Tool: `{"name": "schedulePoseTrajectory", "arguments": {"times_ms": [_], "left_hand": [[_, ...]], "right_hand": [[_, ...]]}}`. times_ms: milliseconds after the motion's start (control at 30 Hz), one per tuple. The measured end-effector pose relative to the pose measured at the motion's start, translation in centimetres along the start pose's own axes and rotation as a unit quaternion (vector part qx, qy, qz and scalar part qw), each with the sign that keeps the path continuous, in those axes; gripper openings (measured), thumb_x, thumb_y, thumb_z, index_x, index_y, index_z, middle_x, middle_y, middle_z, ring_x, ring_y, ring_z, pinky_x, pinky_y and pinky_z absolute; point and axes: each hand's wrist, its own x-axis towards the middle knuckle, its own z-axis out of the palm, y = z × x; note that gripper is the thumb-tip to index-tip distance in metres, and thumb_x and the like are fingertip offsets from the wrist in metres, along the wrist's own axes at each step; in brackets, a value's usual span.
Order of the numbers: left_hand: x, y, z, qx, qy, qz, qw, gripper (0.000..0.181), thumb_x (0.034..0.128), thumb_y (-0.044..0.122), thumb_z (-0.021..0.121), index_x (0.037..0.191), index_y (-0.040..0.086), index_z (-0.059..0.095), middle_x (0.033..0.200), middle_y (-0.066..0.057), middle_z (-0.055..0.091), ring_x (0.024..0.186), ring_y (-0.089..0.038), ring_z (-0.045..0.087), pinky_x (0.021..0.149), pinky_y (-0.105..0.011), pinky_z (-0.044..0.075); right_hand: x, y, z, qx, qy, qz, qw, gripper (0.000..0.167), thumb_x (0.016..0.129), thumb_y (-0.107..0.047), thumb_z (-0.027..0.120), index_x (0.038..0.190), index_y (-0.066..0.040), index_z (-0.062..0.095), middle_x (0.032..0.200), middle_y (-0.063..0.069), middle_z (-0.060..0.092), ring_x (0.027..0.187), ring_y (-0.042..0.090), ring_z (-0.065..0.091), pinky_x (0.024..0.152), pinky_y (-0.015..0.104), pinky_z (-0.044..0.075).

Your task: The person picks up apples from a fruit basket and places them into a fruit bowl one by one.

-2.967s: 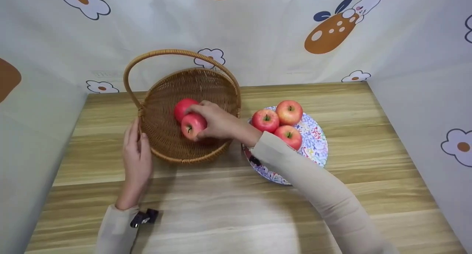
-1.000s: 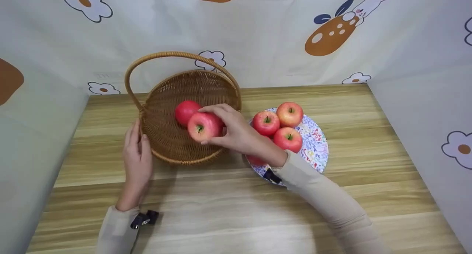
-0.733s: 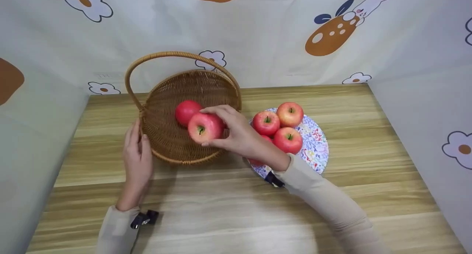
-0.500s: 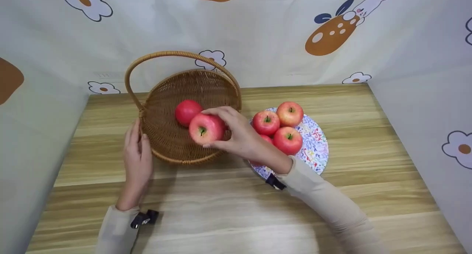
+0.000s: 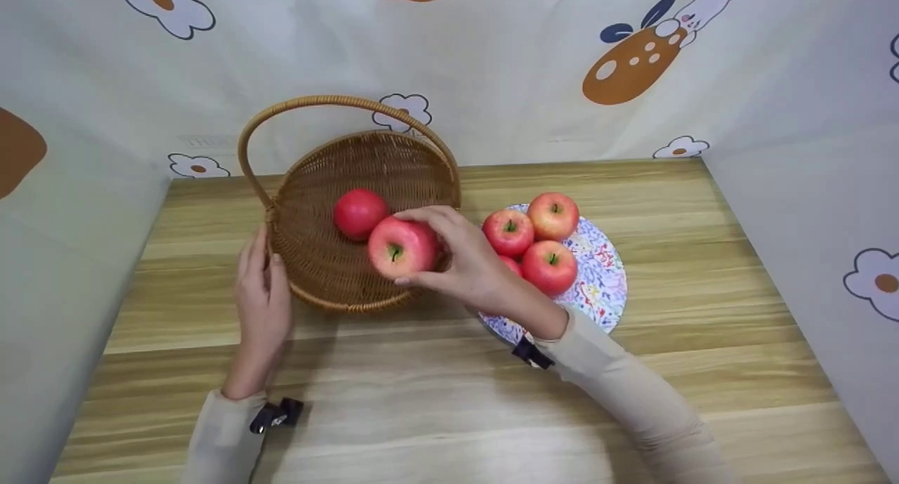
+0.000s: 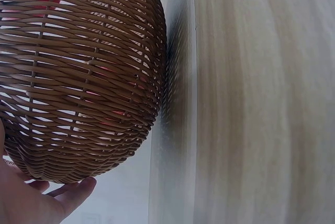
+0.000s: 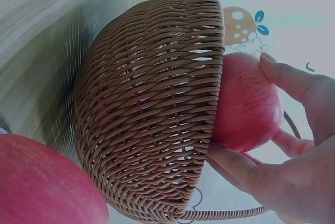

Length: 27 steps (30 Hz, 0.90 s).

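Across the nearest part of the wood-grain worktop [image 5: 407, 400] two pale sleeves [image 5: 225, 435] reach forward, each with a small black device [image 5: 276, 416] at the wrist. Farther in, left of the worktop's centre, the left hand [image 5: 261, 298] rests its extended fingers against the outer left side of a wicker basket [image 5: 351, 307]. Well apart from it, the right hand [image 5: 469, 263] pinches a red apple [image 5: 402, 249] between thumb and fingers over the basket's near right part, stem end up; whether this apple touches the rim cannot be told. Right of the basket and the worktop's centre lies a patterned plate [image 5: 597, 294] with four apples [image 5: 550, 267] grouped toward its left and back; one is mostly hidden by the right forearm. Deeper inside the basket sits another apple [image 5: 360, 214], behind and left of the held one. An arched handle [image 5: 330, 100] rises toward the worktop's back edge. Beyond that edge, a pale backdrop [image 5: 491, 83] carries printed flowers [image 5: 165, 3] and, toward the back right corner, a printed rabbit [image 5: 702, 10] on a brown-orange shape.
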Motion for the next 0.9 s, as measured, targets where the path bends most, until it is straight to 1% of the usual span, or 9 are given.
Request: {"name": "schedulePoseTrajectory", "arguments": {"times_ms": [167, 367, 500, 600, 733, 833, 900], "left_hand": [[0.0, 0.0, 0.0, 0.000, 0.003, 0.005, 1.0000, 0.051, 0.1063, 0.002, 0.046, 0.156, -0.007, 0.043, 0.159, -0.032, 0.041, 0.149, -0.046, 0.038, 0.128, -0.051, 0.027], [0.0, 0.0, 0.0, 0.004, 0.000, 0.003, 1.0000, 0.050, 0.1073, 0.005, 0.045, 0.156, -0.008, 0.043, 0.162, -0.033, 0.037, 0.153, -0.047, 0.031, 0.130, -0.052, 0.021], [0.0, 0.0, 0.0, 0.006, 0.000, 0.001, 1.0000, 0.051, 0.1072, 0.005, 0.045, 0.156, -0.008, 0.043, 0.162, -0.033, 0.036, 0.154, -0.048, 0.029, 0.130, -0.052, 0.020], [0.0, -0.1, 0.0, 0.007, 0.000, 0.003, 1.0000, 0.051, 0.1070, 0.005, 0.045, 0.156, -0.008, 0.043, 0.162, -0.033, 0.037, 0.153, -0.049, 0.030, 0.130, -0.053, 0.020], [0.0, -0.1, 0.0, 0.006, -0.001, 0.001, 1.0000, 0.051, 0.1071, 0.005, 0.045, 0.156, -0.007, 0.043, 0.161, -0.034, 0.037, 0.152, -0.051, 0.031, 0.130, -0.054, 0.021], [0.0, -0.1, 0.0, 0.007, -0.002, -0.003, 1.0000, 0.051, 0.1075, 0.005, 0.045, 0.157, -0.007, 0.043, 0.162, -0.033, 0.037, 0.152, -0.051, 0.031, 0.130, -0.054, 0.021], [0.0, 0.0, 0.0, 0.008, -0.003, -0.004, 1.0000, 0.051, 0.1077, 0.005, 0.045, 0.157, -0.007, 0.042, 0.162, -0.033, 0.037, 0.153, -0.050, 0.031, 0.130, -0.054, 0.021]], "right_hand": [[-0.4, -0.1, -0.2, 0.001, 0.010, -0.007, 0.9999, 0.069, 0.082, -0.022, 0.093, 0.141, -0.003, 0.062, 0.141, 0.012, 0.062, 0.134, 0.024, 0.055, 0.111, 0.035, 0.050], [-0.9, -0.2, -0.4, 0.017, 0.020, -0.015, 0.9996, 0.068, 0.082, -0.020, 0.093, 0.140, -0.003, 0.062, 0.141, 0.012, 0.062, 0.132, 0.023, 0.056, 0.106, 0.032, 0.054], [-1.2, -0.3, -0.6, 0.022, 0.021, -0.008, 0.9995, 0.068, 0.082, -0.020, 0.093, 0.141, -0.004, 0.062, 0.141, 0.010, 0.061, 0.131, 0.020, 0.056, 0.103, 0.030, 0.055], [-1.5, -0.4, -0.8, 0.045, 0.022, -0.001, 0.9988, 0.069, 0.082, -0.018, 0.093, 0.142, -0.003, 0.061, 0.142, 0.010, 0.060, 0.130, 0.018, 0.056, 0.100, 0.031, 0.058], [-1.9, -0.6, -1.1, 0.067, 0.022, 0.002, 0.9975, 0.068, 0.083, -0.016, 0.092, 0.143, -0.003, 0.060, 0.143, 0.010, 0.059, 0.131, 0.019, 0.056, 0.101, 0.032, 0.058], [-2.1, -0.7, -1.3, 0.065, 0.022, 0.005, 0.9976, 0.068, 0.084, -0.018, 0.092, 0.143, -0.005, 0.060, 0.144, 0.009, 0.059, 0.132, 0.018, 0.055, 0.102, 0.031, 0.057], [-2.3, -0.7, -1.4, 0.055, 0.026, 0.005, 0.9982, 0.068, 0.084, -0.020, 0.092, 0.143, -0.006, 0.061, 0.144, 0.007, 0.059, 0.132, 0.017, 0.054, 0.104, 0.031, 0.056]]}}
